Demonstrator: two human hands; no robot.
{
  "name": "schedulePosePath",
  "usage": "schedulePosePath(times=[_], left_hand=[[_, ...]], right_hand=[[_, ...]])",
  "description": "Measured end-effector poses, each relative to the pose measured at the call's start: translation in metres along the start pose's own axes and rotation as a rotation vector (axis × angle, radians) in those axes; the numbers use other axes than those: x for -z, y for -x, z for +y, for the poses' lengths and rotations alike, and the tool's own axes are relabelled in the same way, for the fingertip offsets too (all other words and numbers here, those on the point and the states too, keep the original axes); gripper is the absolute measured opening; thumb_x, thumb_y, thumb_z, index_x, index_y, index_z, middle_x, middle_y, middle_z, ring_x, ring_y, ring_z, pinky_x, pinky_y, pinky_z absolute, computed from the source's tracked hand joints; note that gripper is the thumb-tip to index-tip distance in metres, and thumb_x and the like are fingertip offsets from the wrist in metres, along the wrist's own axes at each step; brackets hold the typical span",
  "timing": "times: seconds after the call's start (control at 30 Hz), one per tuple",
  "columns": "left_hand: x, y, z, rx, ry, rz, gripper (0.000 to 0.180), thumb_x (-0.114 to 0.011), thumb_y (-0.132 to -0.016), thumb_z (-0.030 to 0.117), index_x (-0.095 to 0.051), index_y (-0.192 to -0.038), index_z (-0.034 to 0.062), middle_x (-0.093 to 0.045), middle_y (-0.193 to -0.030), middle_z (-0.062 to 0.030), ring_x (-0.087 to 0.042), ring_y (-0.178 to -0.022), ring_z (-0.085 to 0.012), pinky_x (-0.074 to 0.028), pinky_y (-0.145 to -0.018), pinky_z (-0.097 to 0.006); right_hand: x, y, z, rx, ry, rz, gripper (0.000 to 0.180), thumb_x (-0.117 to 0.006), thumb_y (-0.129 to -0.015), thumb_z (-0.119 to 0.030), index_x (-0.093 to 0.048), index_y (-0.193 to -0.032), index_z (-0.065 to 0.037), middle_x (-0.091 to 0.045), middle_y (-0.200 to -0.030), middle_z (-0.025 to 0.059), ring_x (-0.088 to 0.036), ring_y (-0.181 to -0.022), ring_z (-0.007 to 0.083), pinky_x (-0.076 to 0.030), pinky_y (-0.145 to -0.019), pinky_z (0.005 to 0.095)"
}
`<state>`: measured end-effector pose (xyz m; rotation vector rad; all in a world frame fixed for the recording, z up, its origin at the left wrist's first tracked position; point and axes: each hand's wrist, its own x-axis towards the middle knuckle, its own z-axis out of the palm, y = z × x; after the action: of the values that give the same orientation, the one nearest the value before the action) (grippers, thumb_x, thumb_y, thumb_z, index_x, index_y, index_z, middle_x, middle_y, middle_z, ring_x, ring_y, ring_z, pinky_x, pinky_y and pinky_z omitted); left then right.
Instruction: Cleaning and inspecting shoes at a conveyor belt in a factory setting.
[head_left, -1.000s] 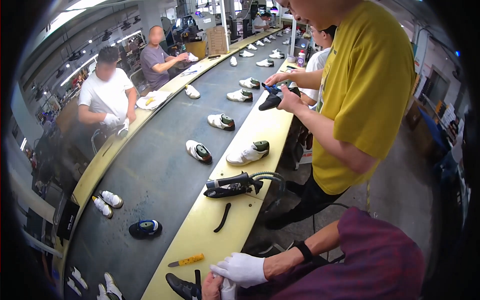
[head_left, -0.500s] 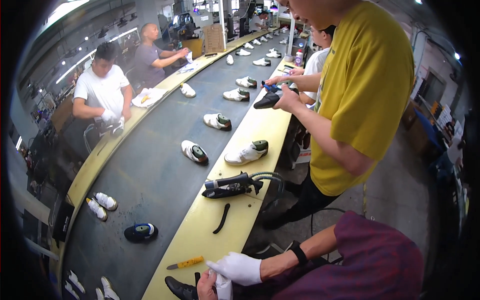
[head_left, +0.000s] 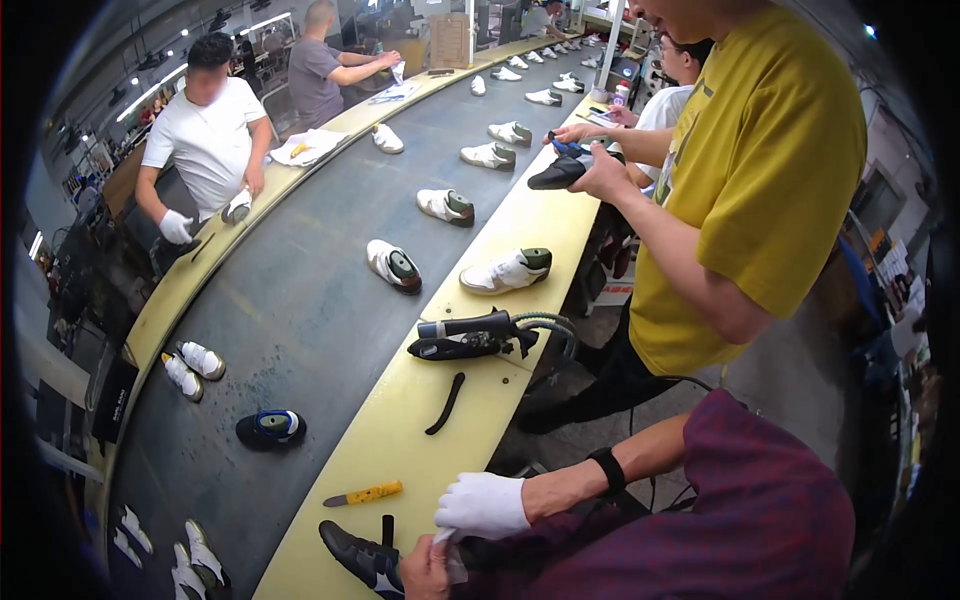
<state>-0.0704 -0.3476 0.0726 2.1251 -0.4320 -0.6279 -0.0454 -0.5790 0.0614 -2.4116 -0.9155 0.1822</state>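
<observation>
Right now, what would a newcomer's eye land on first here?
Probably the co-worker's bright yellow shirt, large at the upper right. Next, the white shoes scattered along the grey surface curving away through the middle. At the bottom, the person's white-gloved right hand stands out near the black shoe on the yellow bench.

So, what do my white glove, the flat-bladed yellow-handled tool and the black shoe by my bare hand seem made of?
White glove: probably fabric, matte with soft folds. Yellow-handled tool: dull grey blade, likely metal; blotchy handle, possibly plastic or wood. Black shoe: leather or synthetic, judging by the faint sheen; can't tell which.
</observation>
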Motion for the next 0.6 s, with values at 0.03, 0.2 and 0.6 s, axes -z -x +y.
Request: schedulePosePath(times=[0.03, 0.2, 0.6], left_hand=[[0.003, 0.000, 0.001, 0.155, 0.218, -0.024, 0.035, -0.055, -0.111, 0.030, -0.068, -0.117, -0.0020, -0.075, -0.103, -0.0247, -0.071, -0.089, -0.0423, -0.055, -0.077, -0.048], [-0.051, -0.023, -0.037, 0.291, 0.178, 0.494, 0.060, -0.055, -0.111, 0.039, -0.053, -0.148, -0.0083, -0.066, -0.134, -0.0314, -0.066, -0.117, -0.0431, -0.057, -0.091, -0.046], [-0.079, -0.038, -0.038, 0.145, 1.322, 0.460, 0.089, -0.035, -0.109, 0.070, -0.025, -0.164, 0.0006, -0.033, -0.167, -0.0220, -0.032, -0.156, -0.0325, -0.024, -0.130, -0.046]], right_hand=[[-0.001, -0.001, -0.002, 0.000, -0.002, -0.002, 0.017, -0.072, -0.088, -0.024, -0.067, -0.088, -0.008, -0.071, -0.083, 0.0149, -0.072, -0.087, 0.0404, -0.057, -0.076, 0.0488], [-0.008, -0.020, -0.028, -0.326, -0.178, 0.128, 0.024, -0.070, -0.090, -0.018, -0.062, -0.110, -0.007, -0.071, -0.093, 0.0171, -0.073, -0.085, 0.0413, -0.059, -0.074, 0.0492], [-0.033, -0.017, -0.036, -0.307, -0.127, 0.093, 0.048, -0.061, -0.099, -0.021, -0.051, -0.142, -0.002, -0.073, -0.095, 0.0184, -0.074, -0.080, 0.0389, -0.059, -0.067, 0.0459]])
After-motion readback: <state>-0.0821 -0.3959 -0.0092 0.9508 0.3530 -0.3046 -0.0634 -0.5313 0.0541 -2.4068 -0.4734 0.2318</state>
